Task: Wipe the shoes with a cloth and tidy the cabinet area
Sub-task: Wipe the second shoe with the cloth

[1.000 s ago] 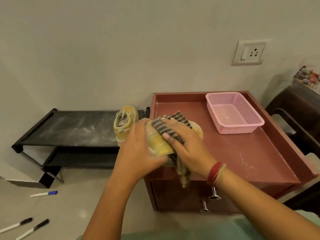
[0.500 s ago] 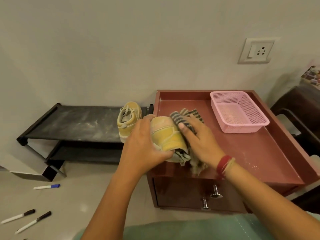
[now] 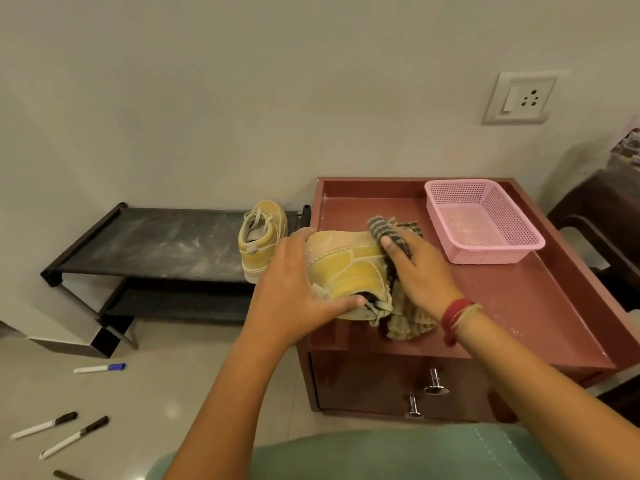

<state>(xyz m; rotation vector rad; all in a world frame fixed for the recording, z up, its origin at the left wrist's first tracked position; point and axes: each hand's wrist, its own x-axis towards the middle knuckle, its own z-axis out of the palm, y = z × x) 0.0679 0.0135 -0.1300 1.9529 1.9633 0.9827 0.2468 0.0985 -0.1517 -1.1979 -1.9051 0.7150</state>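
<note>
Basket [image 3: 495, 254] stands just right of the shoe [image 3: 346, 268] and cloth [image 3: 408, 317].

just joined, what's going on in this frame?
A person is wiping a yellow shoe on top of the red cabinet. The left hand grips the shoe while the right hand holds a striped cloth against it. The second shoe sits on the black rack beside the cabinet. A pink basket stands on the cabinet top, and markers lie on the floor, not yet tidied.
</note>
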